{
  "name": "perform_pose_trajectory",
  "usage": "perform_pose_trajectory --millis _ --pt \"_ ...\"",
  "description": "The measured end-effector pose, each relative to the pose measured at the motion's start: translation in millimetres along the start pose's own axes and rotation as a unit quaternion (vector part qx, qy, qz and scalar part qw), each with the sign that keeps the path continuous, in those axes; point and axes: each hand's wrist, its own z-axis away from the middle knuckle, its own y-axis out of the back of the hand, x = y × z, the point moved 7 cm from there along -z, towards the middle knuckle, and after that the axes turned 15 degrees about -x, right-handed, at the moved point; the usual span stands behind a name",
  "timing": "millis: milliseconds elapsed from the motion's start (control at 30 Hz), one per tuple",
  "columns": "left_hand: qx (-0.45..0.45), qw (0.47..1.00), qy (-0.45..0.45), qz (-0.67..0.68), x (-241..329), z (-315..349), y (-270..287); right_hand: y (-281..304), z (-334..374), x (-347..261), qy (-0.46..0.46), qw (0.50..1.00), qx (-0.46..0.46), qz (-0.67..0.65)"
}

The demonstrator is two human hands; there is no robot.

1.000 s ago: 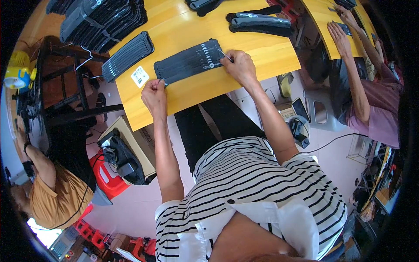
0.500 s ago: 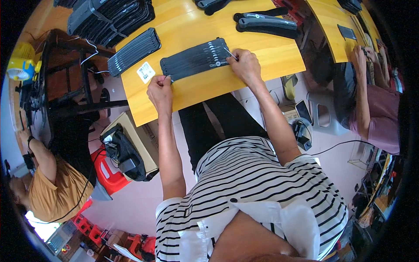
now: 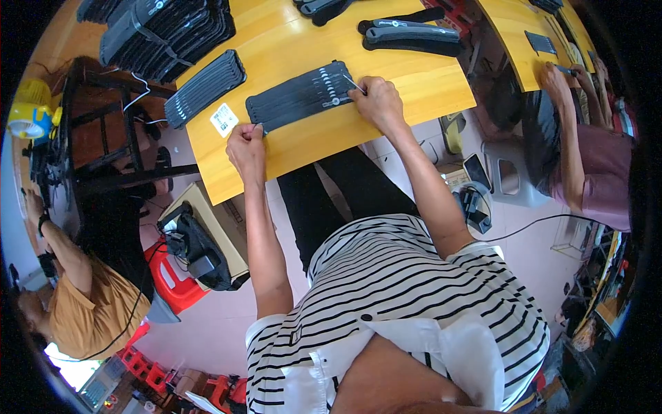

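Note:
A row of flat black straps (image 3: 293, 96), laid side by side with small pale marks near the right end, lies on the yellow table (image 3: 303, 141) before me. My left hand (image 3: 246, 150) is closed in a pinch at the row's near left corner, on the end of the nearest strap. In the fingers of my right hand (image 3: 379, 105) is a thin, pale, stick-like tool (image 3: 354, 83). Its tip points at the right end of the row; I cannot tell whether it touches.
A white label (image 3: 224, 119) and another black strap row (image 3: 207, 86) lie to the left. Behind stands a tied black stack (image 3: 162, 38); more black straps (image 3: 412, 36) lie far right. A person in orange (image 3: 96, 297) sits left, one in purple (image 3: 607, 169) works at right.
The view has shifted slightly, so the table and straps appear a little farther left. Both hands keep nearly the same places at the strap row, the tool still in my right hand.

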Motion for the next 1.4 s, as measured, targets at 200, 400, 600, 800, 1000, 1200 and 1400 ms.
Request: perform_pose_trajectory --millis 200,400,600,800,1000,1200,1400 --pt "-0.003 1.000 0.012 0.001 -8.3 -3.8 -0.4 -0.8 -1.7 -0.4 0.008 1.000 0.000 0.003" --pt "-0.006 1.000 0.013 0.004 -5.8 -2.7 -0.8 -2.0 -1.8 1.4 0.014 1.000 0.013 0.003" --pt "0.008 1.000 -0.013 -0.002 -4.2 0.5 0.1 -1.2 -1.6 -1.5 0.004 1.000 0.022 0.009" --pt "-0.008 1.000 0.007 0.021 5.0 3.2 0.6 0.3 -4.9 -0.4 0.007 1.000 0.003 0.005" --pt "-0.036 0.995 0.015 0.094 -1.4 -1.3 -2.1 -1.0 -9.8 4.2 0.018 0.999 0.000 -0.026" --pt "-0.106 0.973 0.063 0.193 -14.6 -11.0 -2.1 -0.3 -14.8 10.6 -0.002 0.995 -0.051 -0.083" --pt "-0.071 0.988 0.063 0.124 -26.8 -16.9 26.8 22.9 -2.1 30.1 0.064 0.995 0.069 0.013"
